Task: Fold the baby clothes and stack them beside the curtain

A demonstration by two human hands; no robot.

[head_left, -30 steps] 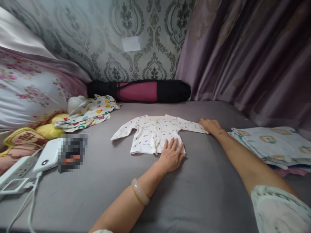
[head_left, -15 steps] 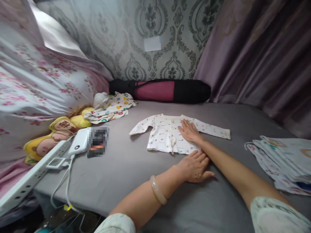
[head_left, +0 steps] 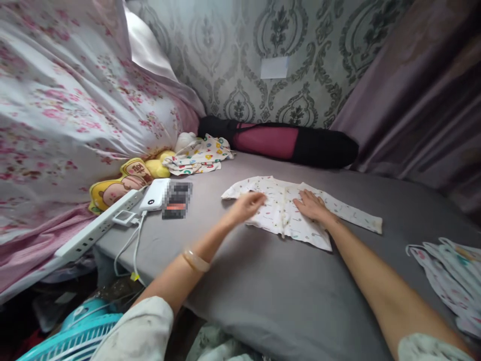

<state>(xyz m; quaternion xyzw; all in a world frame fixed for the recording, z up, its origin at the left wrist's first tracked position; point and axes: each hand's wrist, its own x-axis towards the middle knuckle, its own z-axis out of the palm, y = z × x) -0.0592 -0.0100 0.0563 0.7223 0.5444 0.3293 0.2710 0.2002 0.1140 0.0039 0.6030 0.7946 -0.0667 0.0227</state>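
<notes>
A small white baby shirt (head_left: pixel 276 208) with a tiny printed pattern lies spread front up on the grey sheet, its right-hand sleeve stretched outward. My right hand (head_left: pixel 311 205) rests flat and open on the right side of its chest. Over the left side, near where the sleeve joins the body, is my left hand (head_left: pixel 248 206), its fingers bent inward and blurred by motion. Whether those fingers grip the cloth cannot be made out. Part of the left sleeve and side is hidden behind this hand.
Folded clothes (head_left: pixel 447 281) lie at the right. On the left are a power strip (head_left: pixel 97 225), a white power bank (head_left: pixel 155 194), cables, a yellow plush (head_left: pixel 112 193) and a crumpled printed cloth (head_left: pixel 203 156). A long black-and-maroon bag (head_left: pixel 266 140) lies along the wall. A turquoise fan (head_left: pixel 75 336) stands below the bed edge.
My left hand has moved from the shirt's lower right edge to its left side. My right hand stays on the chest. The view has turned left.
</notes>
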